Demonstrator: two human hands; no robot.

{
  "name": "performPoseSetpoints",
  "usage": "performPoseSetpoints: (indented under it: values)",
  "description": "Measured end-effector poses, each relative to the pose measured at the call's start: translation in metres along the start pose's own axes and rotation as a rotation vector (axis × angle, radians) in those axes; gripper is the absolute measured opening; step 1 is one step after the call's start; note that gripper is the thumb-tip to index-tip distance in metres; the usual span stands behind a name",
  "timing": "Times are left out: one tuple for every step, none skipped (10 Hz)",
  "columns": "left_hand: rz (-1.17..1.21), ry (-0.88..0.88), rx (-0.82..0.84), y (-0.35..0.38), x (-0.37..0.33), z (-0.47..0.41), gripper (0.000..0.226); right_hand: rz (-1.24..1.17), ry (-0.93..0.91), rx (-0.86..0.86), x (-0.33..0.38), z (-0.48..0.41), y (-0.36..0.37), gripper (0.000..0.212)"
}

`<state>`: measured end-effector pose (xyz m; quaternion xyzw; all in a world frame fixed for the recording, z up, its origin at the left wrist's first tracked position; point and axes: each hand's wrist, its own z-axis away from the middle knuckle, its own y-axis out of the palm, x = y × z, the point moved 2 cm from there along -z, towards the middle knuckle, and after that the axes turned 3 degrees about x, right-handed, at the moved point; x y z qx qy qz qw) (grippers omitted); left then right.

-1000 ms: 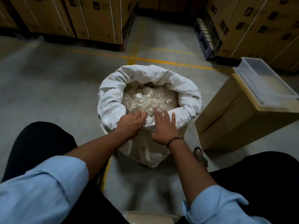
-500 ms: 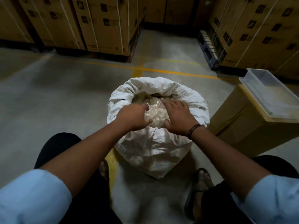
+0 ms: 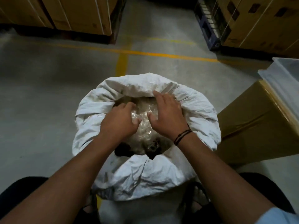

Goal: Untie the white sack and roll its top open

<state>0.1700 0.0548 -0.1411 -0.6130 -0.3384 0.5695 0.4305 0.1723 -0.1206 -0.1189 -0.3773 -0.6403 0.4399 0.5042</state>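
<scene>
The crumpled white woven sack (image 3: 145, 175) stood on the grey concrete floor (image 3: 48, 94), its top rolled into a thick, wrinkled collar. Inside its mouth, the left hand (image 3: 119, 123) curled its fingers into the crinkly clear plastic liner (image 3: 144, 126), gripping it. The right hand (image 3: 168, 117) lay spread on the liner, holding nothing. A brown cardboard box (image 3: 258, 123) stood right of the sack.
</scene>
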Motion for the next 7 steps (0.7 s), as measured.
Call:
performPoseSetpoints:
  values:
    - [0.019, 0.020, -0.064, 0.004, 0.013, -0.026, 0.068, -0.014, 0.065, 0.064, -0.023, -0.019, 0.018, 0.076]
    - [0.021, 0.009, -0.109, 0.004, 0.020, -0.048, 0.080, -0.022, 0.078, 0.078, -0.043, -0.041, 0.028, 0.086]
    - [-0.017, 0.015, -0.017, 0.009, 0.023, -0.063, 0.090, 0.026, 0.057, 0.145, -0.055, -0.061, 0.029, 0.091]
    - [-0.057, -0.017, 0.077, 0.009, 0.023, -0.071, 0.092, 0.071, 0.041, 0.190, -0.061, -0.078, 0.027, 0.095]
    - [-0.022, -0.057, 0.216, 0.000, 0.017, -0.074, 0.090, 0.059, 0.110, 0.261, -0.050, -0.081, 0.021, 0.093]
    - [0.080, -0.103, 0.311, -0.032, -0.007, -0.071, 0.084, -0.026, 0.183, 0.331, -0.025, -0.066, -0.009, 0.082]
    - [-0.019, -0.108, 0.357, -0.078, -0.034, -0.071, 0.072, -0.066, 0.170, 0.306, -0.004, -0.064, -0.051, 0.064]
